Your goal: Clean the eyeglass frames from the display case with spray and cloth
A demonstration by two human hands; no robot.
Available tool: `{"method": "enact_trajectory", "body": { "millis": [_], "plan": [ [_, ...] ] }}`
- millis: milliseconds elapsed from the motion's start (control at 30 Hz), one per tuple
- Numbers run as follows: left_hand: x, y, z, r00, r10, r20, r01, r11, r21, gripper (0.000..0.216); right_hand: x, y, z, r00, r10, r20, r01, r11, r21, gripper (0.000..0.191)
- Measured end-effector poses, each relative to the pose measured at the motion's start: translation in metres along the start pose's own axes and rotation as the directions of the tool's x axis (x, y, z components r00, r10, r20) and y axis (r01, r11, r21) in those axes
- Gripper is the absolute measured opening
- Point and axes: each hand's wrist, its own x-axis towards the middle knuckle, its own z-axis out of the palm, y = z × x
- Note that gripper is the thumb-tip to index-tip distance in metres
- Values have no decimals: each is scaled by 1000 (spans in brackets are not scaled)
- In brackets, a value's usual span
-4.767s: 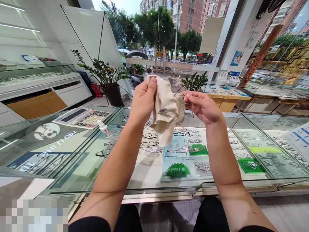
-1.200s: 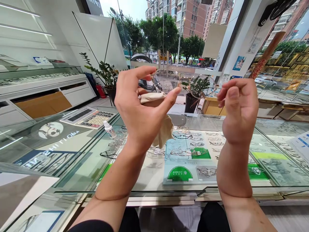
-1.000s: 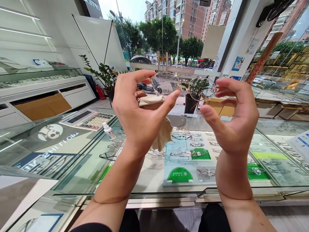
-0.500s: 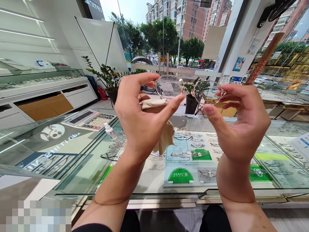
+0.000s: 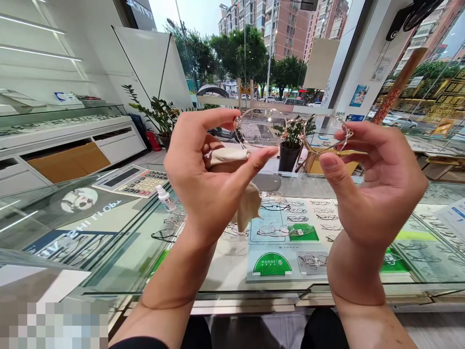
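Raised before me at eye height is a pair of round thin-rimmed glasses [image 5: 285,131], its clear lenses facing away toward the window. My left hand [image 5: 207,169] grips the left end of the frame and also keeps a beige cleaning cloth [image 5: 249,206] tucked in its fingers, with the cloth's lower end hanging down. At the right end, the fingers of my right hand [image 5: 378,179] are closed on the frame near the hinge. The thumb of that hand stands below the right lens. Parts of the temples are hidden behind my fingers.
Below is a glass display counter [image 5: 232,286] with rows of spectacle frames and a green MOHOE sign [image 5: 272,264]. A white bottle [image 5: 165,198] and a calculator [image 5: 127,180] are on the left. Potted plants [image 5: 289,155] stand beyond, before the window.
The glasses have shifted slightly right and tilted a little, with my right hand moving right and outward. My left hand has edged left, still with the cloth.
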Motion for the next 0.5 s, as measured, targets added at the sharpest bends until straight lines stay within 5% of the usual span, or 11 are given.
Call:
{"method": "enact_trajectory", "body": {
  "millis": [500],
  "plan": [
    [2, 4, -2, 999, 42, 6, -42, 996, 77, 59, -1, -6, -3, 1000, -14, -11, 14, 1000, -26, 34]
  ]
}}
